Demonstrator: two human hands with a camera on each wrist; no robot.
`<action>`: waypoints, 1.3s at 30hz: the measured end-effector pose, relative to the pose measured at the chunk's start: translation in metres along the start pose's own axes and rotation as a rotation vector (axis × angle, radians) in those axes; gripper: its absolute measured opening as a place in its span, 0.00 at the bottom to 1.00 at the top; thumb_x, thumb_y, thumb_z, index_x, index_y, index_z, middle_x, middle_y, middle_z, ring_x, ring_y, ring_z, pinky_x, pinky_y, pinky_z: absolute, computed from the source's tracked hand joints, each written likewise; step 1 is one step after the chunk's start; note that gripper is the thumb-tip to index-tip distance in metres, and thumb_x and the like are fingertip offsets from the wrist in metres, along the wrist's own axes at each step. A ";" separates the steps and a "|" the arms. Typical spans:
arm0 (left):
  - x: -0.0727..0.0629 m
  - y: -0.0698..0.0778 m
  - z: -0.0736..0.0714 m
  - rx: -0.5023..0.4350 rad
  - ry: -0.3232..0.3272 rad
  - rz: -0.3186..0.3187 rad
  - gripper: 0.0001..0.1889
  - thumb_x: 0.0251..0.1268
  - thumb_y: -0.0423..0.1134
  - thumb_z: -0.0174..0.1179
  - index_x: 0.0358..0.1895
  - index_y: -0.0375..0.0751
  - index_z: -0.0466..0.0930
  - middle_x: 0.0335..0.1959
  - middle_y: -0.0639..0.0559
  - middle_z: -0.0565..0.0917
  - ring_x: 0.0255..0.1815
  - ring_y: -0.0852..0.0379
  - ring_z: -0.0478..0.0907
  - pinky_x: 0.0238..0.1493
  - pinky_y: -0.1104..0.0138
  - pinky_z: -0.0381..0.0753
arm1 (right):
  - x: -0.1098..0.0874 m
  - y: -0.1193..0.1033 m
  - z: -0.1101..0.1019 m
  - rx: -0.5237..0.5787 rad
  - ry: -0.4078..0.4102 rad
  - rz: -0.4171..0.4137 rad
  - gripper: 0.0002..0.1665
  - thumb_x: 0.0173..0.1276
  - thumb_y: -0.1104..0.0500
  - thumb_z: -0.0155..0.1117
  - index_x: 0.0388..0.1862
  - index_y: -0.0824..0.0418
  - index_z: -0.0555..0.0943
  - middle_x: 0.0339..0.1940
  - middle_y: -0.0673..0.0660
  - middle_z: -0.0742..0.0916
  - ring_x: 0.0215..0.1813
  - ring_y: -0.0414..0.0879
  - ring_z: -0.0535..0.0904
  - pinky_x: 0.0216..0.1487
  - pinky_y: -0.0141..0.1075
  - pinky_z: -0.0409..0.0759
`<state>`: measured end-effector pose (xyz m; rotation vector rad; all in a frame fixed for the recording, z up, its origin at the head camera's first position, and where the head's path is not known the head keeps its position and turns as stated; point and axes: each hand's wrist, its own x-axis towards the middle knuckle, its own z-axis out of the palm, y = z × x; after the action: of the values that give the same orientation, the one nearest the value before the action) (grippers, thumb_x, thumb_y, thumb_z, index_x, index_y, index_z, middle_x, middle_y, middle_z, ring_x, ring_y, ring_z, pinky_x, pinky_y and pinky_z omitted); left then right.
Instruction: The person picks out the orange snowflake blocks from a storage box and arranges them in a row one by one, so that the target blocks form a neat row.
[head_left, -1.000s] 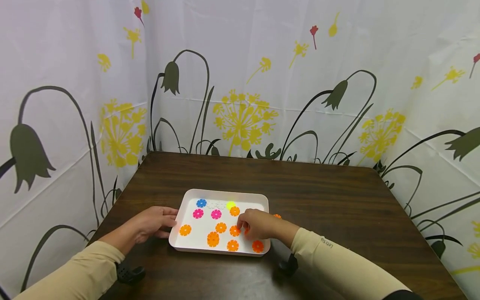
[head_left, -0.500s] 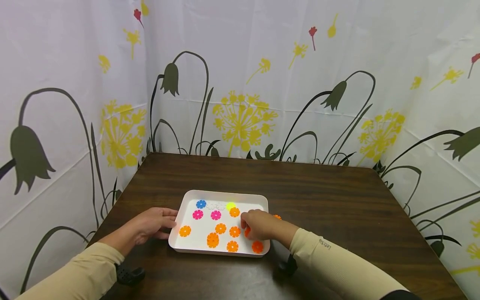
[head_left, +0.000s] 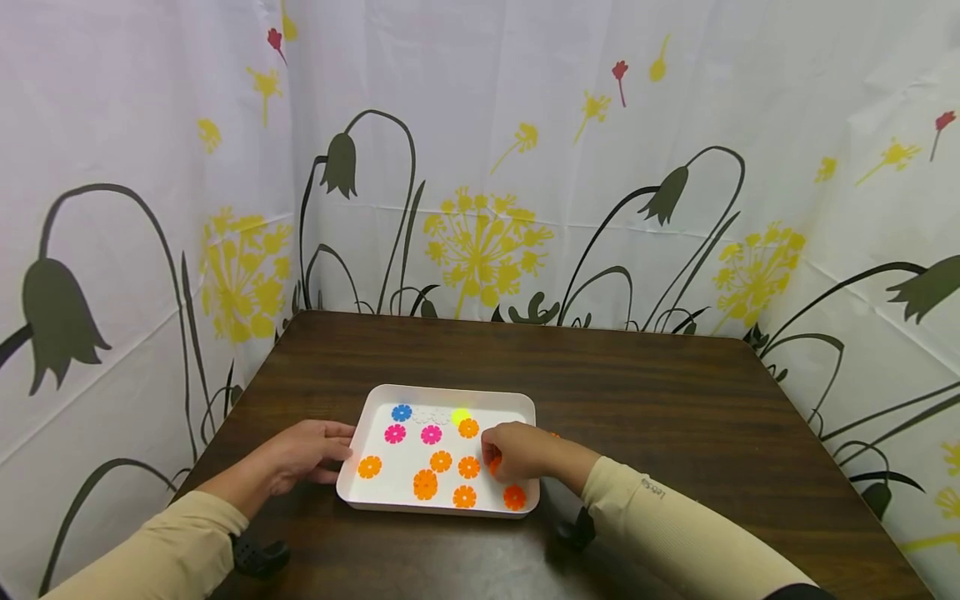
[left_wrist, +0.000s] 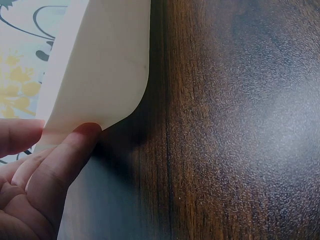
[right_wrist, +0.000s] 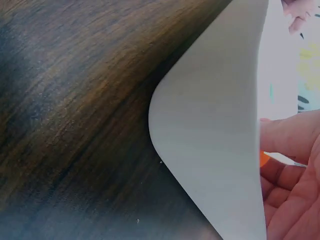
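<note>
A shallow white tray [head_left: 438,508] holds several flower-shaped interlocking discs. Most are orange, such as an orange disc [head_left: 370,467] near its left side. Towards the back lie a blue disc [head_left: 402,412], two pink discs [head_left: 431,434], a yellow disc [head_left: 460,415] and some white discs [head_left: 431,417] hard to tell from the tray. My left hand [head_left: 309,452] touches the tray's left wall with its fingertips and thumb. My right hand [head_left: 517,450] reaches over the right wall, its curled fingers pinching an orange disc [right_wrist: 264,159] that they partly hide.
The tray stands on a dark wooden table [head_left: 637,400]. Just outside its right wall, another orange disc [head_left: 555,434] shows partly behind my right wrist. A white curtain [head_left: 480,125] with printed flowers surrounds the table's far side. A black shoe [head_left: 258,557] shows by the left sleeve.
My right fingertips have drawn slightly to the right, away from a neighbouring orange disc that now shows whole. The left hand stays at the tray wall.
</note>
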<state>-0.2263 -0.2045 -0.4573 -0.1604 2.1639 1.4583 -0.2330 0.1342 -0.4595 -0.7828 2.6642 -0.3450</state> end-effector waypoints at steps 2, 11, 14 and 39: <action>0.000 0.000 0.000 -0.002 0.000 0.001 0.30 0.67 0.34 0.61 0.69 0.26 0.64 0.60 0.32 0.77 0.45 0.50 0.84 0.45 0.58 0.87 | 0.000 0.002 -0.001 0.042 0.026 -0.008 0.10 0.57 0.65 0.66 0.29 0.50 0.77 0.24 0.45 0.76 0.29 0.39 0.70 0.32 0.28 0.71; 0.000 0.001 0.000 0.005 0.004 0.002 0.31 0.67 0.35 0.61 0.69 0.26 0.64 0.61 0.32 0.77 0.45 0.50 0.83 0.45 0.58 0.87 | -0.003 0.016 -0.018 0.613 0.010 0.067 0.07 0.66 0.64 0.66 0.38 0.60 0.76 0.29 0.56 0.86 0.29 0.50 0.85 0.34 0.39 0.87; -0.001 0.000 0.000 0.007 0.001 0.005 0.31 0.67 0.35 0.61 0.69 0.25 0.63 0.61 0.31 0.76 0.46 0.49 0.83 0.45 0.57 0.87 | -0.006 0.026 -0.027 0.782 0.030 0.099 0.10 0.67 0.64 0.65 0.43 0.64 0.75 0.32 0.60 0.87 0.31 0.53 0.87 0.37 0.43 0.88; -0.001 0.001 0.001 0.017 -0.012 0.013 0.30 0.68 0.34 0.60 0.69 0.26 0.63 0.61 0.31 0.76 0.46 0.49 0.82 0.47 0.56 0.86 | -0.046 0.123 -0.029 0.831 0.120 0.298 0.07 0.65 0.71 0.63 0.40 0.73 0.76 0.29 0.63 0.84 0.29 0.51 0.87 0.33 0.43 0.88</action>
<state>-0.2254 -0.2034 -0.4566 -0.1314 2.1705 1.4435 -0.2662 0.2641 -0.4607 -0.1048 2.3335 -1.3166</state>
